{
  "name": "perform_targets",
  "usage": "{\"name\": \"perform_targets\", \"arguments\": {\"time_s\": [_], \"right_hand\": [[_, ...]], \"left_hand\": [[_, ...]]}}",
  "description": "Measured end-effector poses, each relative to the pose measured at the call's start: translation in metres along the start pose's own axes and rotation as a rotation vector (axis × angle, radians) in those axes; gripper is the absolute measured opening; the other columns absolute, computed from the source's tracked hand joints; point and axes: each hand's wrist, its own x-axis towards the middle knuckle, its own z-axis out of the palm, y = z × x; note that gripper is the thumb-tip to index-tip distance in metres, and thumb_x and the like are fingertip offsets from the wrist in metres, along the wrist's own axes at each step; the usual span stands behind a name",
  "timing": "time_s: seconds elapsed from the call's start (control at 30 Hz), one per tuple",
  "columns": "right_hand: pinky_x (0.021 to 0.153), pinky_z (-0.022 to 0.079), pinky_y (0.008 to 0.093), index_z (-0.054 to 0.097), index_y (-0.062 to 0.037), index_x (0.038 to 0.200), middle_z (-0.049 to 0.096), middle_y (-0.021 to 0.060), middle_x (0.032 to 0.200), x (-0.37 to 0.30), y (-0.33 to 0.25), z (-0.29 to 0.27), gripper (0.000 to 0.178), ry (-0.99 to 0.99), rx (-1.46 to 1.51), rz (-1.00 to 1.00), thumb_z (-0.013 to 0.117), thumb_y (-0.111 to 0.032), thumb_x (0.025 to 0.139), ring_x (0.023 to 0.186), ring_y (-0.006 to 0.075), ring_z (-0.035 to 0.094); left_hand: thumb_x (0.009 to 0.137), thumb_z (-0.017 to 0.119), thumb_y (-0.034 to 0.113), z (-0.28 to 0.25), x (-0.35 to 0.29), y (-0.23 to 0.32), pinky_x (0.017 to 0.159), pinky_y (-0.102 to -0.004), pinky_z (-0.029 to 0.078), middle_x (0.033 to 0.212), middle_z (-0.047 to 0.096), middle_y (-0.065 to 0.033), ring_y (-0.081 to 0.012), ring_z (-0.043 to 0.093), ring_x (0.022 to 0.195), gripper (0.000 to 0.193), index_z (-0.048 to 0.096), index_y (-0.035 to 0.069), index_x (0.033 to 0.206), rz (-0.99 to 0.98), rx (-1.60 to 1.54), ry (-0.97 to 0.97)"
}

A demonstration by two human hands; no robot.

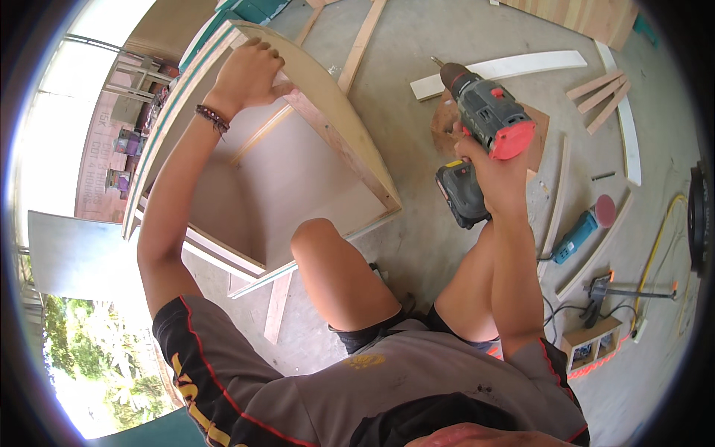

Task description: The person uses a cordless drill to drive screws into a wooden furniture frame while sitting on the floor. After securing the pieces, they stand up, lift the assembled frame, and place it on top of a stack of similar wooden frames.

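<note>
My left hand [248, 73] reaches up and closes round the upper corner of a curved wooden cabinet frame [339, 141]. The frame stands at my left, its hollow inside facing me, with a pale panel within. In my right hand [497, 177] is a cordless drill [488, 108], dark grey with a red rear cap. My fingers wrap its handle, and its bit points up and to the left, apart from the cabinet. The black battery [462, 195] sits at the foot of the handle.
A brown board piece [538, 127] and a white curved strip [521, 65] lie beyond the drill. Several short sticks [605, 97], a blue disc sander [579, 237], a clamp [597, 292] and an outlet box [588, 347] with cords are on the floor at right.
</note>
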Motion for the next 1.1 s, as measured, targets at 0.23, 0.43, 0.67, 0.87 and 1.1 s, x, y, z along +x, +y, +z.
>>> {"name": "perform_targets", "arguments": {"time_s": [0.23, 0.43, 0.67, 0.87, 1.1], "right_hand": [[0.071, 0.051, 0.0311, 0.065, -0.0015, 0.099, 0.068, 0.0041, 0.091, 0.003, 0.004, -0.003, 0.025, 0.04, -0.012, 0.022, 0.07, 0.002, 0.074, 0.08, 0.0135, 0.064], [0.077, 0.05, 0.0319, 0.064, -0.0013, 0.097, 0.066, 0.0039, 0.09, 0.003, 0.012, -0.004, 0.025, 0.105, -0.069, -0.135, 0.073, -0.003, 0.073, 0.082, 0.0166, 0.063], [0.098, 0.046, 0.0353, 0.053, -0.0007, 0.128, 0.06, 0.0136, 0.119, -0.008, -0.005, -0.004, 0.057, 0.155, -0.211, -0.196, 0.071, 0.0, 0.074, 0.111, 0.0231, 0.058], [0.101, 0.044, 0.034, 0.052, 0.0003, 0.132, 0.059, 0.0125, 0.117, -0.004, -0.011, -0.008, 0.061, 0.11, -0.215, -0.288, 0.07, 0.0, 0.073, 0.112, 0.0234, 0.057], [0.103, 0.044, 0.0348, 0.051, -0.0004, 0.135, 0.058, 0.0129, 0.121, -0.009, 0.004, -0.003, 0.063, 0.1, -0.151, -0.29, 0.069, 0.0, 0.075, 0.116, 0.0246, 0.056]], "left_hand": [[0.084, 0.07, 0.033, 0.007, -0.002, 0.072, 0.098, -0.0433, 0.049, 0.092, 0.069, -0.0149, -0.0316, 0.065, 0.097, 0.034, 0.069, 0.0, 0.091, 0.119, -0.173, -0.17], [0.078, 0.074, 0.035, 0.03, -0.007, 0.12, 0.095, -0.0422, 0.049, 0.092, 0.067, -0.0143, -0.0309, 0.065, 0.095, 0.038, 0.068, 0.0, 0.093, 0.2, -0.269, -0.145], [0.078, 0.075, 0.034, 0.056, -0.009, 0.182, 0.099, -0.0426, 0.046, 0.104, 0.067, -0.015, -0.0299, 0.063, 0.105, 0.043, 0.066, -0.001, 0.101, 0.285, -0.332, -0.194], [0.079, 0.075, 0.038, 0.093, -0.014, 0.232, 0.097, -0.0413, 0.044, 0.099, 0.068, -0.0133, -0.0286, 0.063, 0.103, 0.045, 0.068, 0.0, 0.101, 0.337, -0.349, 0.013], [0.08, 0.073, 0.027, 0.115, -0.01, 0.277, 0.097, -0.0402, 0.044, 0.102, 0.066, -0.0108, -0.0252, 0.061, 0.104, 0.036, 0.066, 0.001, 0.104, 0.413, -0.305, -0.168]]}}
